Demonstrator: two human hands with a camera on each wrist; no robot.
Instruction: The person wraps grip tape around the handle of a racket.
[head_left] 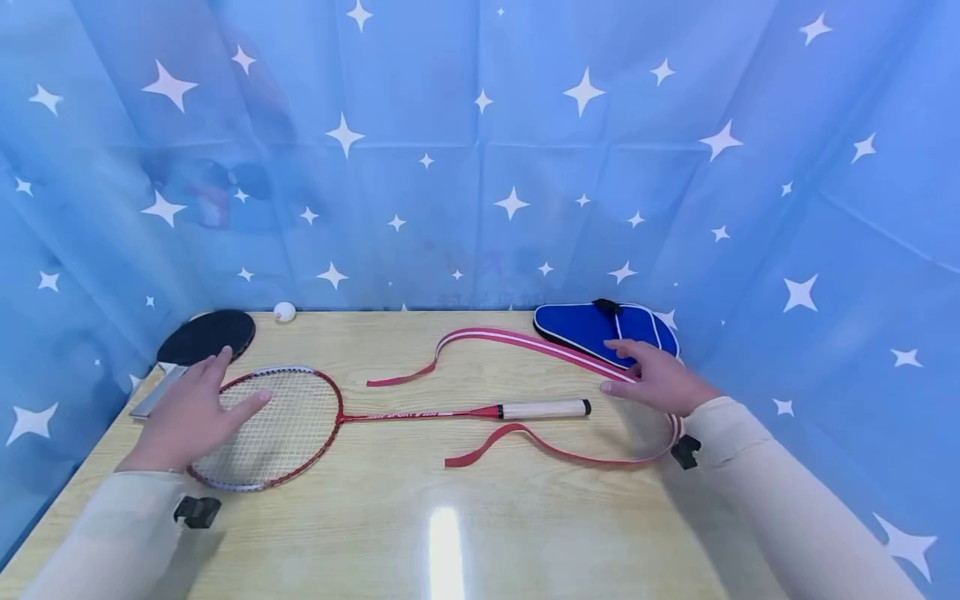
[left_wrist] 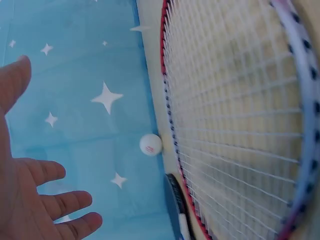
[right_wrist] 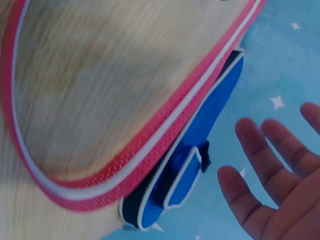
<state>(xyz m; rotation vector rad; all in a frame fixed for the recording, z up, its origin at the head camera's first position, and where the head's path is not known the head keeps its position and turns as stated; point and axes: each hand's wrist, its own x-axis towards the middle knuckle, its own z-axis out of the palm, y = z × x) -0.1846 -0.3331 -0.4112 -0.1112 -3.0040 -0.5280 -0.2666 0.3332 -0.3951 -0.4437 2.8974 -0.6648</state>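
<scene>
A badminton racket (head_left: pixel 420 416) lies across the table, its strung head to the left and its white-wrapped handle to the right. Over the left edge of that head hovers my left hand (head_left: pixel 191 412), fingers spread and holding nothing; the left wrist view shows the strings (left_wrist: pixel 235 110) apart from the fingers. My right hand (head_left: pixel 656 379), also holding nothing, is above a red-and-white striped ribbon (head_left: pixel 517 340) that bends in a loop round the racket handle. In the right wrist view the ribbon (right_wrist: pixel 165 132) passes beside a blue zippered case (right_wrist: pixel 215 105), clear of the relaxed fingers.
At the back left lies a black table tennis paddle (head_left: pixel 213 333), with a grey flat object (head_left: pixel 155 396) partly hidden by the left hand. A white ball (head_left: pixel 284 312) sits at the table's back edge. Behind hangs a blue star-patterned curtain (head_left: pixel 450 167).
</scene>
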